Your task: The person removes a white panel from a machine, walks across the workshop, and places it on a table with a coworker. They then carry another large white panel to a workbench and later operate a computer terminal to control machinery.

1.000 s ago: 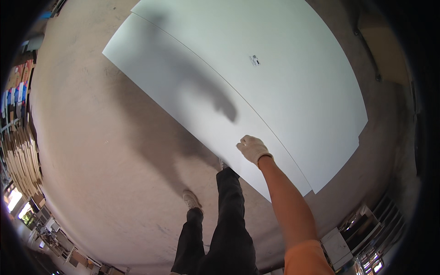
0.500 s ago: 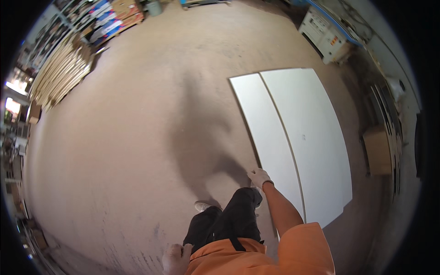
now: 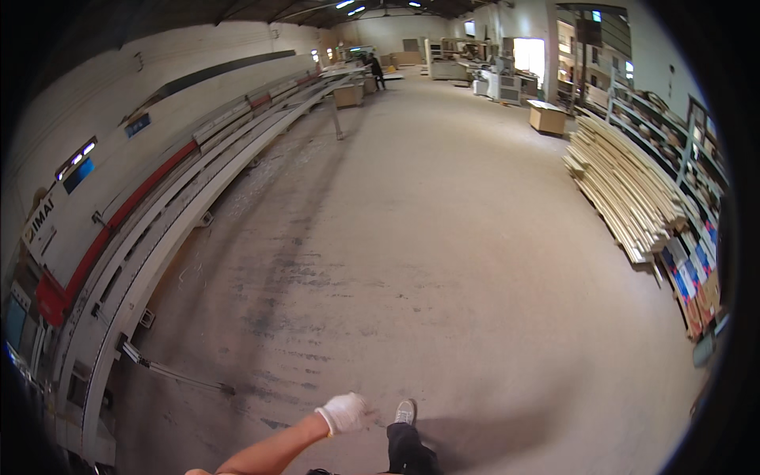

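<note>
My left hand, in a white glove, reaches in from the lower edge with the forearm bare. It hangs over the floor, beside my light-coloured shoe and dark trouser leg. No object shows in this hand. Its fingers are blurred, so whether they are apart or closed is unclear. My right hand is out of the picture.
A long machine with a pale bed and red strip runs along the left wall; a thin bar juts from it over the floor. Stacked wooden strips and shelving line the right. A person stands far back.
My view has swung left and up along the hall. The white panels have left the picture, and the wooden strips are now on the right. My right hand is no longer visible.
</note>
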### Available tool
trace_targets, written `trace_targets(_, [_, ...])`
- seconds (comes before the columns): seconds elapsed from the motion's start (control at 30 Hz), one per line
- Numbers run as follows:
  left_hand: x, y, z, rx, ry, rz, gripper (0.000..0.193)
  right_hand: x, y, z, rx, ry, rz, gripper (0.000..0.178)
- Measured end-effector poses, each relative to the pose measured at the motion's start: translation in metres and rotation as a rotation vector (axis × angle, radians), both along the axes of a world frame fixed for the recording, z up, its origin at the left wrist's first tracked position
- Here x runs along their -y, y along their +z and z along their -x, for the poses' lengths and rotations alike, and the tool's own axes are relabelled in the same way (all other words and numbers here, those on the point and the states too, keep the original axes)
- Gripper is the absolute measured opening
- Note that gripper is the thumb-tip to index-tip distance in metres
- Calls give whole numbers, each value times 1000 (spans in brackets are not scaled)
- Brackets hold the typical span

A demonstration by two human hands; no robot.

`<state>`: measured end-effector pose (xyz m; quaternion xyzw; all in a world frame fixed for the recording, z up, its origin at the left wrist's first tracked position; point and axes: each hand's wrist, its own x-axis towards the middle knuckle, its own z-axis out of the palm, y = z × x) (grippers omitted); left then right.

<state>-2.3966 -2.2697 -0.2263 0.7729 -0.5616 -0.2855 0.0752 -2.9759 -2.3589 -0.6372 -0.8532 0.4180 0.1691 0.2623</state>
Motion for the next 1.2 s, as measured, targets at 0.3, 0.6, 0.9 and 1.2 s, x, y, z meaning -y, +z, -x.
trace_targets(0.3, [-135, -87, -240, -559, 1818, 24, 40, 404, 138, -447, 89, -360, -97, 61])
trace_targets(0.6, [-44, -205, -293, -645, 1371, -911, 21, 627, 236, -911, 330, -45, -245, 49])
trace_targets(0.9, [479, -144, -807, -101, 790, -411, 38, 828, 138, -936, -7, -160, -402, 39])
trace_targets(1.2, [943, -39, -1098, -75, 630, 111, 49, 1089, 15, -1036, -118, -71, -356, 26])
